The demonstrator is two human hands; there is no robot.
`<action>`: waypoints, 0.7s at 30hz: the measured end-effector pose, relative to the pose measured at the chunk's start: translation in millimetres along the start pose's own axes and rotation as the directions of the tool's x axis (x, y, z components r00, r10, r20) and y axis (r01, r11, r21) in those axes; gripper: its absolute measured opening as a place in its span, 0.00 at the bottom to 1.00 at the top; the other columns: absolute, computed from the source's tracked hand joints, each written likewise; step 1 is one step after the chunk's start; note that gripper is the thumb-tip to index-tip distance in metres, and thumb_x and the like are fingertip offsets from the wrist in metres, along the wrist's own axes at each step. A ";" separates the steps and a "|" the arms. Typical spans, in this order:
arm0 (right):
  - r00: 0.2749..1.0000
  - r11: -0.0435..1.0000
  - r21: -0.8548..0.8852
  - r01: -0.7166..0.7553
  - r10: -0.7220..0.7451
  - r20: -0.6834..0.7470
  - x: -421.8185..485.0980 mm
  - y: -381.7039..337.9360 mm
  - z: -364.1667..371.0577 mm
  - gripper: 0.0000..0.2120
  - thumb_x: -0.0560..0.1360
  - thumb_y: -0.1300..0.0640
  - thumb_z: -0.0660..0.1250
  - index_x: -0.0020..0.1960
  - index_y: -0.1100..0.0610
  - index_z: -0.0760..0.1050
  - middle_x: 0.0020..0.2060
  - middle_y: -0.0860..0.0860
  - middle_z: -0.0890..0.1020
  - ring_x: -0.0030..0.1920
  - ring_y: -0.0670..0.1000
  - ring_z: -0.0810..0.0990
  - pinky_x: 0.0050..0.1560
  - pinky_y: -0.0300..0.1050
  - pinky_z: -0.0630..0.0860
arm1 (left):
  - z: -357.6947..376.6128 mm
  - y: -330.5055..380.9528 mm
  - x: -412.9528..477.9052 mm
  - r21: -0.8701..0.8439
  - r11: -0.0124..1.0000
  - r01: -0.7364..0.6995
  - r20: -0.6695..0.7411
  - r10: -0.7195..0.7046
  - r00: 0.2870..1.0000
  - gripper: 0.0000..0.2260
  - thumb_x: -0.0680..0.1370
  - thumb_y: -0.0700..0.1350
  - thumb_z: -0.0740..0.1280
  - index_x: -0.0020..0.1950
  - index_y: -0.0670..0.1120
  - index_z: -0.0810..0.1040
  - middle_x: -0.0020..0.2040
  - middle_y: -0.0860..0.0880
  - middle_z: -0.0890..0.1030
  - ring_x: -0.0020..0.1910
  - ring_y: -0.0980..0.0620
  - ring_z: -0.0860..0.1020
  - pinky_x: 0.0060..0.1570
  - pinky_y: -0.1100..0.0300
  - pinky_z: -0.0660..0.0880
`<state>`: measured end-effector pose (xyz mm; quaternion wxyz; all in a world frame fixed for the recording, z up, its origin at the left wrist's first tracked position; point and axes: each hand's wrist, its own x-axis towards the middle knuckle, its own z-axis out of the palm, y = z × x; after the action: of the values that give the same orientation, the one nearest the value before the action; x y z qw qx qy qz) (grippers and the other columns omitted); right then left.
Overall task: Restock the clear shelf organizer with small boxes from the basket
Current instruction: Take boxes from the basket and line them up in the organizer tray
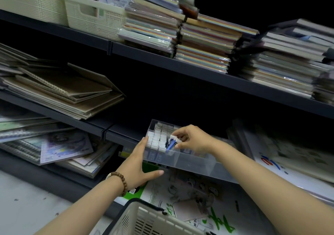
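Your basket (144, 220) is cut off by the bottom edge, your right hand (191, 139) hides part of the small box (171, 143) it pinches, and print inside the clear organizer (189, 162) is too small to read.

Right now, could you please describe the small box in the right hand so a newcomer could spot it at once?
Find the clear organizer on the dark shelf above the basket. At its middle, the right hand pinches one small box. Unlike the plain white boxes packed beside it, this one shows bright blue.
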<state>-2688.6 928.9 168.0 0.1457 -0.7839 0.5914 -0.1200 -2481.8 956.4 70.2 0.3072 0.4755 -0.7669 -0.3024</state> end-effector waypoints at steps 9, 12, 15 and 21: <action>0.979 0.961 -0.251 0.118 -0.155 -0.133 -17.2 20.2 61.6 0.22 0.82 0.46 0.51 0.75 0.47 0.58 0.75 0.43 0.59 0.75 0.44 0.52 0.73 0.41 0.44 | 0.3 -0.1 1.2 0.019 1.000 -0.016 -0.001 0.016 1.000 0.51 0.67 0.63 0.70 0.76 0.53 0.37 0.77 0.56 0.43 0.74 0.58 0.50 0.68 0.65 0.55; 0.980 0.932 -0.339 0.126 -0.170 -0.101 -18.9 24.7 65.2 0.23 0.82 0.46 0.48 0.76 0.47 0.53 0.75 0.42 0.55 0.76 0.42 0.49 0.73 0.39 0.41 | 1.1 2.2 2.1 0.002 1.000 -0.009 -0.005 0.009 1.000 0.51 0.67 0.63 0.70 0.76 0.52 0.37 0.77 0.56 0.42 0.75 0.59 0.48 0.69 0.65 0.53; 0.992 0.976 -0.194 0.101 -0.113 -0.054 -17.7 15.3 49.3 0.23 0.82 0.47 0.50 0.76 0.50 0.57 0.75 0.45 0.56 0.75 0.44 0.51 0.72 0.38 0.46 | 1.5 4.9 1.1 0.019 1.000 0.000 -0.014 0.000 1.000 0.52 0.68 0.62 0.70 0.75 0.51 0.35 0.77 0.56 0.42 0.75 0.58 0.49 0.68 0.66 0.54; 0.978 0.935 0.313 -0.169 0.198 -0.064 -17.8 -2.4 -2.9 0.28 0.81 0.42 0.45 0.70 0.57 0.68 0.68 0.55 0.71 0.68 0.57 0.69 0.66 0.46 0.65 | -1.4 3.8 0.1 -0.018 0.999 0.028 -0.018 -0.029 0.999 0.50 0.66 0.63 0.70 0.76 0.55 0.38 0.77 0.56 0.50 0.74 0.55 0.58 0.69 0.59 0.62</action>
<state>-2692.3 946.5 171.3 0.2474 -0.6866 0.6427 -0.2330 -2482.9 957.4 74.0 0.3142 0.4864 -0.7544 -0.3091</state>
